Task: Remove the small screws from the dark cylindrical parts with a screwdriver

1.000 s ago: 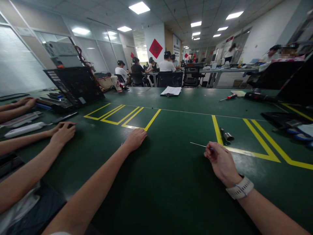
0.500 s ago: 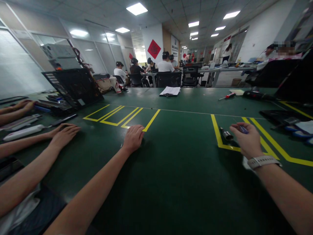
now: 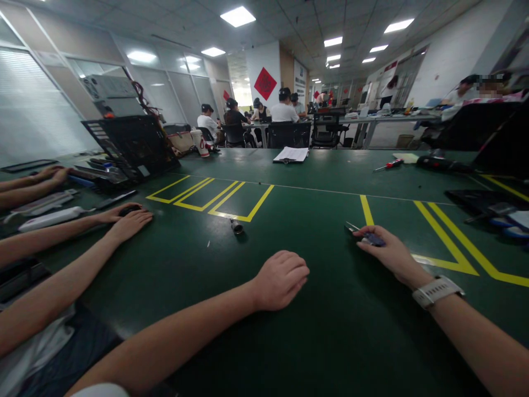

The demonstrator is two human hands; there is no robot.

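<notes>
My left hand (image 3: 283,281) rests low over the green table with its fingers curled down; whether anything is under them is hidden. My right hand (image 3: 386,251) pinches a small purple-and-silver piece (image 3: 374,239), whose thin metal end points up and left from the fingertips. Its exact kind is unclear. A short metal cylinder with an open end (image 3: 237,226) lies on the table, up and left of my left hand and apart from it. A pale band watch circles my right wrist.
Yellow tape outlines (image 3: 228,216) mark the table. Another person's hand (image 3: 130,225) is at the left. Farther off lie a clipboard with papers (image 3: 290,155), a red screwdriver (image 3: 392,164) and a white cup (image 3: 200,144). A dark panel (image 3: 134,146) leans at the left.
My left hand has moved right and nearer, uncovering the metal cylinder by the left tape. My right hand has moved left with the purple piece; the metal part beside it no longer lies there.
</notes>
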